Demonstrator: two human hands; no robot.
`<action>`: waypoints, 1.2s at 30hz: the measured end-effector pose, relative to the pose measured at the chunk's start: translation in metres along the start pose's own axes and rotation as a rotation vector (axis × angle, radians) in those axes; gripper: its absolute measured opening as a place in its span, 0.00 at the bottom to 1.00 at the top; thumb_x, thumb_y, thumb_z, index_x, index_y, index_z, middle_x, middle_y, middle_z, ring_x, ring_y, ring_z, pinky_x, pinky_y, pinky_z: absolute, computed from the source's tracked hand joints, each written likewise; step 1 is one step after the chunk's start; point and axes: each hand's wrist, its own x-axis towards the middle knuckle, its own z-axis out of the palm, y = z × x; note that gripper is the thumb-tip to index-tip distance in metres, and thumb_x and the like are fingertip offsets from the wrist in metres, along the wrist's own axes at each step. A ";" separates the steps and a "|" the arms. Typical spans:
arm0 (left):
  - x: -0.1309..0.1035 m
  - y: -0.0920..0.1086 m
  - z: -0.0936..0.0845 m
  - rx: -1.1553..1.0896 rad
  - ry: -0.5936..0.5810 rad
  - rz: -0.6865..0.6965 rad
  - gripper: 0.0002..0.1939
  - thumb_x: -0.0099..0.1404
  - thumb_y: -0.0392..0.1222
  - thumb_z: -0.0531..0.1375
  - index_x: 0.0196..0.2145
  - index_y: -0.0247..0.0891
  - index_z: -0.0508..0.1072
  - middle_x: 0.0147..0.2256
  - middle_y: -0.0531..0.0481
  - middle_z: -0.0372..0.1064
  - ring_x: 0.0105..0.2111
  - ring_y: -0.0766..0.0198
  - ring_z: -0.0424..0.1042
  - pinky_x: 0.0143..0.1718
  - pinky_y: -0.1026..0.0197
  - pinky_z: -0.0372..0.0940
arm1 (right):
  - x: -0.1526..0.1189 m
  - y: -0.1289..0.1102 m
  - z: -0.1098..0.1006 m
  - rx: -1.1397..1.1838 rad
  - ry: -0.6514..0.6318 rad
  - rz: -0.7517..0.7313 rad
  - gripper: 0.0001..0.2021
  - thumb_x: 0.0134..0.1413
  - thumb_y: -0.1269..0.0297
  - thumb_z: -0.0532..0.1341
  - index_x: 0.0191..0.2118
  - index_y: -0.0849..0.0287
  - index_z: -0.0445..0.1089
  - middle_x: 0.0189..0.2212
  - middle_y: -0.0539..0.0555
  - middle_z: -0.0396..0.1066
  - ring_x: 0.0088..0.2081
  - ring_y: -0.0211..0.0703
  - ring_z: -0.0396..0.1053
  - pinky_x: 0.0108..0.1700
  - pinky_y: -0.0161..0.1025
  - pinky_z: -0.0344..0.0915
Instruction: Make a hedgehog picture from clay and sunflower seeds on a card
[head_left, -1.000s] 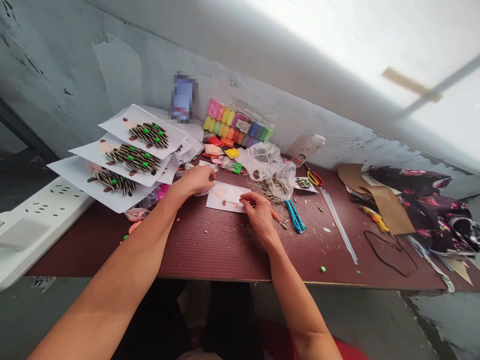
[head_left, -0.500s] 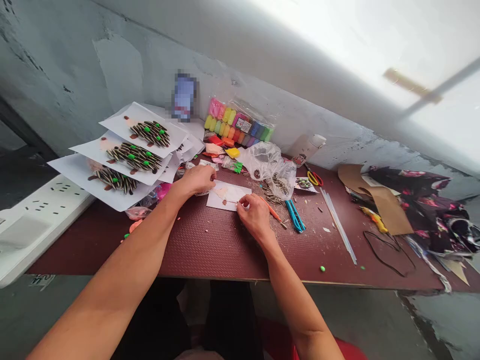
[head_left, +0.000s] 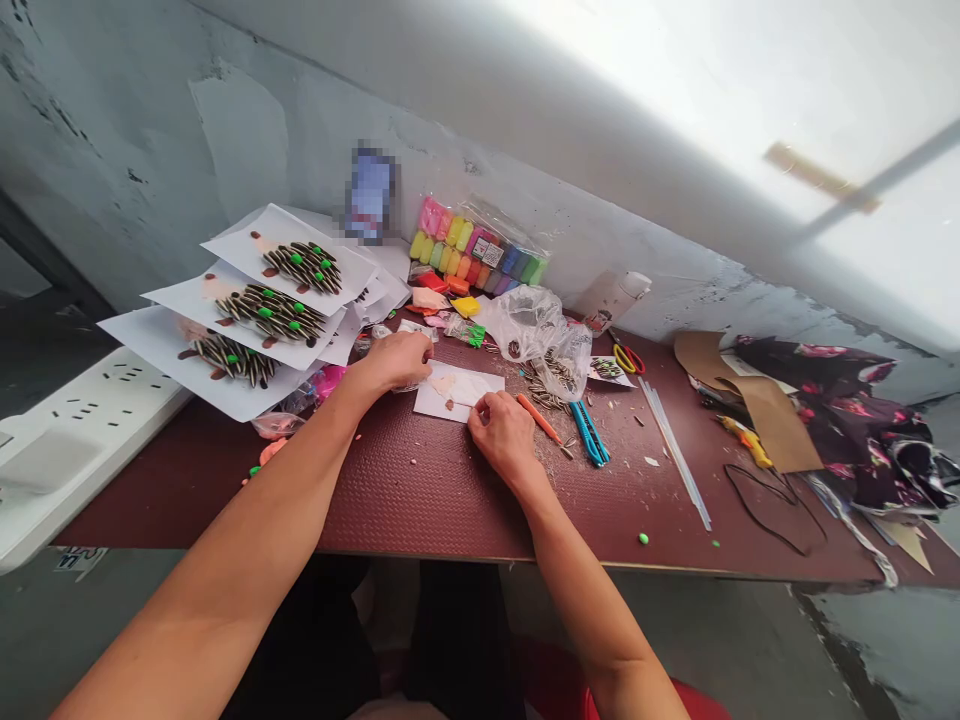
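Note:
A small white card [head_left: 439, 403] lies on the table between my hands, with a pale peach shape and a brown dab on it. My left hand [head_left: 401, 360] is closed at the card's left edge, fingers curled downward over some clear plastic; what they grip is hidden. At the card's lower right corner, my right hand [head_left: 504, 432] is closed, thumb and fingers pinched together. Anything between those fingertips is too small to make out. Just right of it lie an orange pen-like tool [head_left: 540, 418] and a blue utility knife [head_left: 590, 435].
Sunflower seeds [head_left: 546, 388] spill from a clear plastic bag [head_left: 525, 315]. Stacked cards with seed hedgehogs [head_left: 300, 265] stand at left near a white power strip [head_left: 97, 410]. Coloured clay packs [head_left: 480, 245] lean on the wall. Scissors [head_left: 628, 355], glue sticks [head_left: 676, 455] and a glue gun [head_left: 746, 440] lie rightward.
My right hand has shifted slightly left along the card's lower right corner. My left hand and the card stay nearly where they were.

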 end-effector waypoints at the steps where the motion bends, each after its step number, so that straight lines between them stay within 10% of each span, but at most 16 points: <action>1: 0.000 0.000 0.000 0.001 -0.001 -0.001 0.21 0.61 0.40 0.59 0.52 0.40 0.78 0.53 0.40 0.77 0.52 0.46 0.75 0.48 0.54 0.69 | -0.001 0.000 0.000 -0.003 0.001 -0.007 0.07 0.63 0.66 0.60 0.39 0.57 0.77 0.40 0.55 0.78 0.40 0.43 0.72 0.36 0.36 0.57; 36: 0.001 0.000 0.003 -0.008 -0.014 0.014 0.20 0.59 0.39 0.59 0.49 0.39 0.78 0.50 0.37 0.78 0.50 0.45 0.76 0.45 0.54 0.69 | -0.008 0.000 -0.008 -0.052 -0.041 -0.076 0.10 0.66 0.66 0.59 0.42 0.56 0.79 0.39 0.55 0.78 0.40 0.43 0.73 0.37 0.36 0.58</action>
